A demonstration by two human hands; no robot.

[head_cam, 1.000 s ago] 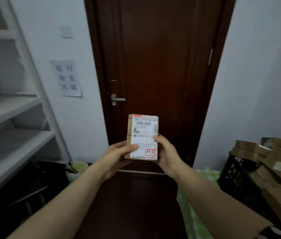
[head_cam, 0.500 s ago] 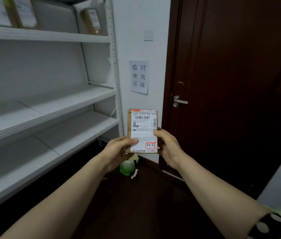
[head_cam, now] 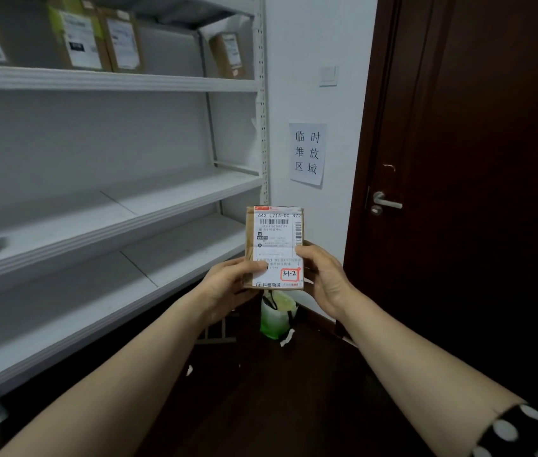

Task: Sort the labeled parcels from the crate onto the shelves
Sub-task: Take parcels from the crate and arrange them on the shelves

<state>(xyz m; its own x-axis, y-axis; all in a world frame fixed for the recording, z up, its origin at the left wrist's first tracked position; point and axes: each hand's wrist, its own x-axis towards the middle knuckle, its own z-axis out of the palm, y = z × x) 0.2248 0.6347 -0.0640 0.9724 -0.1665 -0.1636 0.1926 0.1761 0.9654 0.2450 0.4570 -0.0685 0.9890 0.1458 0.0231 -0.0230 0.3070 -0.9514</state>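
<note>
Two hands hold one small parcel (head_cam: 274,247) upright at chest height, just right of the shelves (head_cam: 112,219). The left hand (head_cam: 228,285) pinches its lower left edge, thumb across the label; the right hand (head_cam: 322,275) clasps its lower right edge, thumb on front.

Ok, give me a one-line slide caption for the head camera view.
Both hands, left hand and right hand, hold a parcel marked 3-1-2 before white shelves.
</note>
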